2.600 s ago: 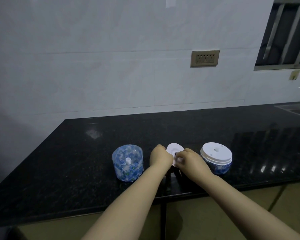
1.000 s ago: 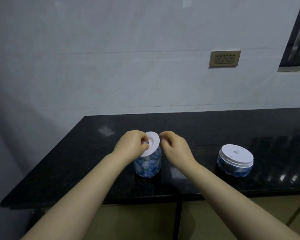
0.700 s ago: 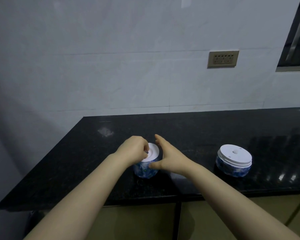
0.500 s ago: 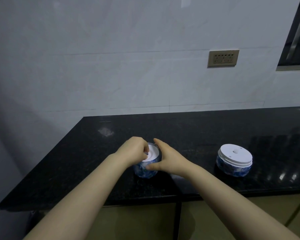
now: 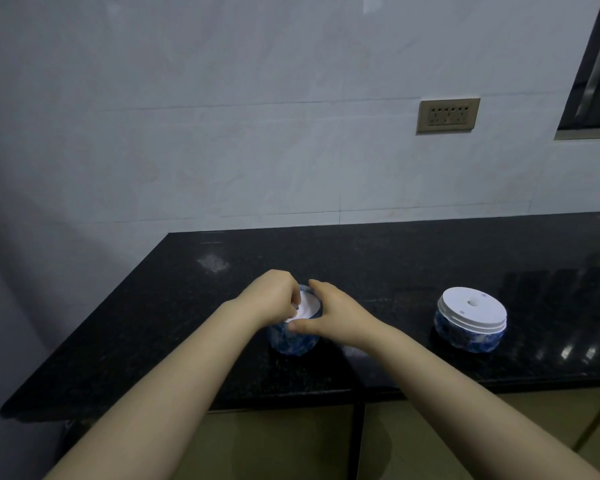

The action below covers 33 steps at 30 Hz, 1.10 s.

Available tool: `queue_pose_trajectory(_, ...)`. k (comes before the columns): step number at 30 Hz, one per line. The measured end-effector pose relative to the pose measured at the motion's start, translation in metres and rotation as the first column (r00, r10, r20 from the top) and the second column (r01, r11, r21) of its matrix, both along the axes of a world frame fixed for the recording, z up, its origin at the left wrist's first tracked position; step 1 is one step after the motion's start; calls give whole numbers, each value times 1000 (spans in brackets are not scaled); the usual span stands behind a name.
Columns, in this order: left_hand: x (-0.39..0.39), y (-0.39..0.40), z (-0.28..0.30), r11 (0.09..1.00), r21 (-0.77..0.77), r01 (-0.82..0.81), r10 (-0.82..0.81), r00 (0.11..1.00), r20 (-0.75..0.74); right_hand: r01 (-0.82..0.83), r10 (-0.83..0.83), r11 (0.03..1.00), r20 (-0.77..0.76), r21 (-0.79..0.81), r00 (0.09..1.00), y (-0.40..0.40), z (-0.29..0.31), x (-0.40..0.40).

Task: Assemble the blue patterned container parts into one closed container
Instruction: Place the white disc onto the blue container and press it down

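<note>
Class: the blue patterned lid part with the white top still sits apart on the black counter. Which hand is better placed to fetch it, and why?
Probably the right hand. The blue patterned lid part with the white top lies on its side of the black counter, while the left hand is busy with the white disc on the blue patterned jar.

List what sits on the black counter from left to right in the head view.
left hand → white disc seated in the blue patterned bowl → right hand → white-topped blue patterned part

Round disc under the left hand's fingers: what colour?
Plain white round disc, head view.
</note>
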<state>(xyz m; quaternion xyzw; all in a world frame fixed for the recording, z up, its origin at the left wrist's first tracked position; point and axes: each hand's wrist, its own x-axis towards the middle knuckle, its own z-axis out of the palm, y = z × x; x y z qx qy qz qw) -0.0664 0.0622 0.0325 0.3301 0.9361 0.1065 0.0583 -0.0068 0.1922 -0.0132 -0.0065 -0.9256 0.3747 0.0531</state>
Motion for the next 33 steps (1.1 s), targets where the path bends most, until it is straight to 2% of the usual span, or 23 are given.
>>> queue_pose_trajectory(16, -2, -4, -2, 998, 40, 57, -57, 998, 5, 4, -4, 1000, 12, 29, 1000, -3, 3, 0)
queue_pose_trajectory(18, -1, -4, -2, 999, 41, 35, -34, 999, -23, -6, 5, 1000, 24, 22, 1000, -4, 3, 1)
queue_pose_trajectory(22, 2, 0, -4, 996, -82, -31, 15, 982, -190, -8, 8, 1000, 15, 12, 1000, -4, 3, 1)
queue_pose_trajectory(24, 2, 3, -5, 992, -114, -56, 29, 975, -220, -3, 3, 1000, 20, 15, 1000, -4, 3, 1)
queue_pose_trajectory(28, 3, 5, -4, 994, -92, -61, 45, 984, -175, -2, 2, 1000, 18, 13, 1000, -4, 3, 2)
queue_pose_trajectory(33, 2, -4, -5, 1000, 8, 2, -2, 997, -83, 13, -13, 1000, 13, 21, 1000, -6, 4, 4)
